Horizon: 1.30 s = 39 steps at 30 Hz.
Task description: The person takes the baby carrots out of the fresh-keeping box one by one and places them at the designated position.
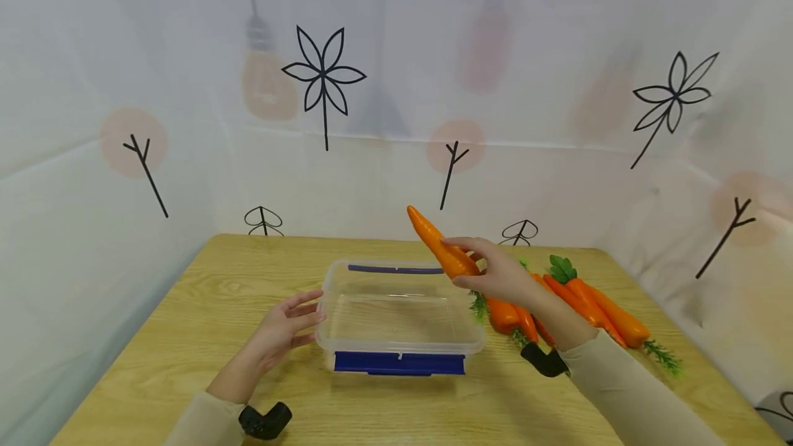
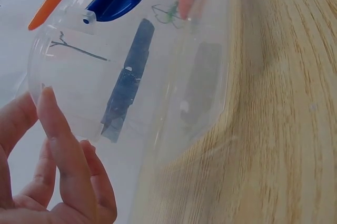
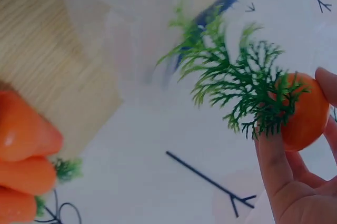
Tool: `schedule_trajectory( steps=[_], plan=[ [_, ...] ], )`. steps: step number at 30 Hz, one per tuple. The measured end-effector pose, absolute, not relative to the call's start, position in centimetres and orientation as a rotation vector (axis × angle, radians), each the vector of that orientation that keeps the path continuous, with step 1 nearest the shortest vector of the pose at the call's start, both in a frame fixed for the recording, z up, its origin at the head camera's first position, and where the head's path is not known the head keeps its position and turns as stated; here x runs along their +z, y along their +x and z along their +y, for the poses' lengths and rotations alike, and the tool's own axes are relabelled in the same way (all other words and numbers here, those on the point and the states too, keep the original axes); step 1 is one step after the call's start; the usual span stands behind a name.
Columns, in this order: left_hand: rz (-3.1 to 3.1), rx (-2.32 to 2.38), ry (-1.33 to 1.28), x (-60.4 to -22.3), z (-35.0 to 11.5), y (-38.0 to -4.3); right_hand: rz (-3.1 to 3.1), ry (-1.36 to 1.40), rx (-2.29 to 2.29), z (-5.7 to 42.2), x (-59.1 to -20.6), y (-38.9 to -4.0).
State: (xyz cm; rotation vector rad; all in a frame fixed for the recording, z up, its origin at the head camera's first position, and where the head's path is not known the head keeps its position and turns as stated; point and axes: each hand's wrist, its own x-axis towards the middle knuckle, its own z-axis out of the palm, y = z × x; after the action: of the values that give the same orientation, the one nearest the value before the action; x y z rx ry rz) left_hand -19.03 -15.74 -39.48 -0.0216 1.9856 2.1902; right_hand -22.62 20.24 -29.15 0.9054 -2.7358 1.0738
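Over the right part of a clear plastic box (image 1: 396,347), my right hand (image 1: 495,270) grips an orange carrot (image 1: 427,229) by its thick end, tip pointing up and left. Green leaves (image 3: 247,87) hang from that end in the right wrist view. The lidless box stands on the table, with blue clips (image 1: 399,363) on its front and back sides. At the box's left side, my left hand (image 1: 288,325) touches the rim with extended fingers (image 2: 63,145). Nothing is seen inside the box.
Several carrots with green tops (image 1: 595,312) lie in a pile to the right of the box, partly behind my right forearm. The wooden table (image 1: 248,267) ends at a white patterned cloth (image 1: 384,184) behind and at both sides.
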Motion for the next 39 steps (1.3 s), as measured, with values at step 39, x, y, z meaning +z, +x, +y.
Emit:
schedule_trajectory(
  steps=[39],
  plan=[
    [1.989, 2.197, -0.023, -39.6, -15.7, -19.0, -2.693, 0.325, 0.891, 36.6, -32.9, -19.5]
  ],
)
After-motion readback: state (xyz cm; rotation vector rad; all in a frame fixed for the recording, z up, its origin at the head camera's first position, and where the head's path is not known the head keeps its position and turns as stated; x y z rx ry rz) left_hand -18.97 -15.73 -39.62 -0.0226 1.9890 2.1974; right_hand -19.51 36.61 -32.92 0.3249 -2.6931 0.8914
